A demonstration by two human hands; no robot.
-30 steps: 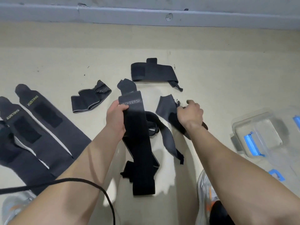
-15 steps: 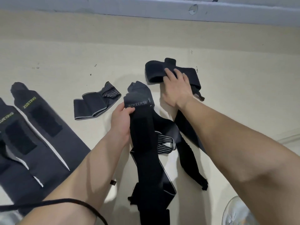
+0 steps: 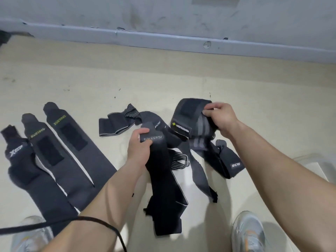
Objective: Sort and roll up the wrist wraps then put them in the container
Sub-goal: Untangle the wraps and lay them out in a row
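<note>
Gripping black wrap (image 3: 163,171), left hand (image 3: 139,146); right hand (image 3: 221,118) pinching striped wrap (image 3: 192,120)

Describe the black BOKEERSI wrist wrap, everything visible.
The long black elastic-looking BOKEERSI wrist wrap lies unrolled on the cream floor, running toward the camera. Grey lettering marks its far end, which the left hand grips, thumb on top. A pale edge trim shows lower down. Its right side overlaps a black-and-white striped band.
</note>
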